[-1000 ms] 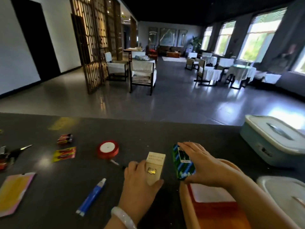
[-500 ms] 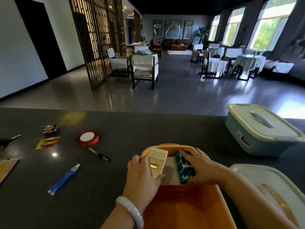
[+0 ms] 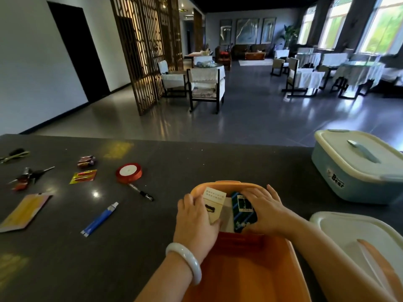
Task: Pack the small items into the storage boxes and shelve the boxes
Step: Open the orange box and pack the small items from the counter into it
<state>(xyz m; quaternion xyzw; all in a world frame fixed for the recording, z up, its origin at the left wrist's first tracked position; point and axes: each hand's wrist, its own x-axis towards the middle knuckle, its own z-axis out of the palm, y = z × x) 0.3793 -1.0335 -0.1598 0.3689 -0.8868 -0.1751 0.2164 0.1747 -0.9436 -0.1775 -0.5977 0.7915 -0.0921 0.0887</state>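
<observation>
A restaurant or hotel dining hall: cloth-draped dining tables [image 3: 359,71] with matching chairs [image 3: 206,88] at twelve to two o'clock, a carved wooden lattice screen [image 3: 148,51] at eleven, large windows [image 3: 383,25], framed paintings [image 3: 247,31] on the far wall.

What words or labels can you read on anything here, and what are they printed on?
"Bear": black lettering on the side of the blue storage box; the smaller print above it is too blurred to read.
Cream packet in the left hand: lines of print, too small to read.
Green striped packet in the right hand: label blurred, unreadable.
Yellow-and-red card on the counter: unreadable.
</observation>
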